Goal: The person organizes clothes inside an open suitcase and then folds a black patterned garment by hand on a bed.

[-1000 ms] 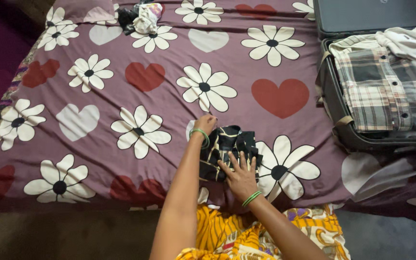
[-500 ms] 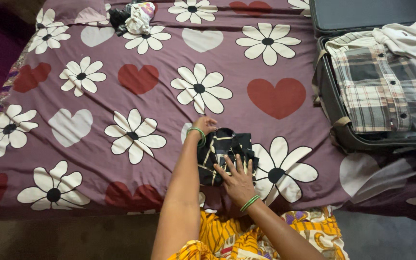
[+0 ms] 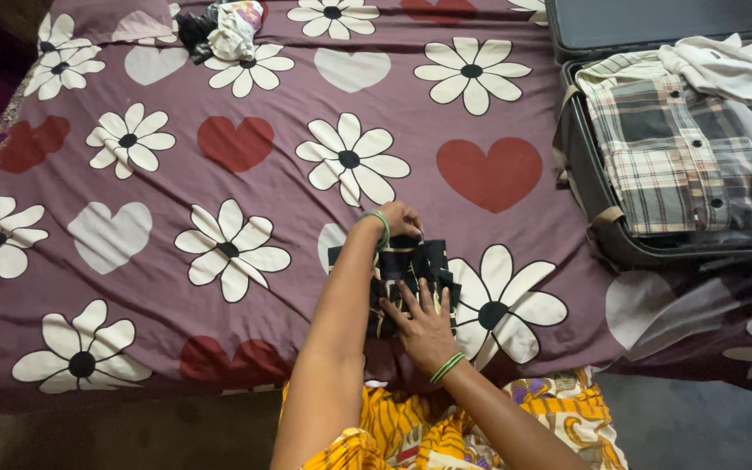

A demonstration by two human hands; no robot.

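Observation:
A small black garment with pale stripes [image 3: 428,265] lies folded on the purple bedsheet [image 3: 289,191] near the bed's front edge. My left hand [image 3: 399,222] pinches the garment's far edge, fingers closed on the cloth. My right hand [image 3: 422,324] presses flat on the near part of the garment, fingers spread. Both wrists carry green bangles.
An open dark suitcase [image 3: 585,187] sits at the right on the bed, holding a plaid shirt [image 3: 668,157] and pale clothes [image 3: 733,70]. A small heap of clothes [image 3: 224,30] lies at the far end of the bed. The floor shows below the bed edge.
My left hand has shifted right along the garment's far edge and now grips it. The right hand stays pressed on the cloth. The view has drifted slightly right.

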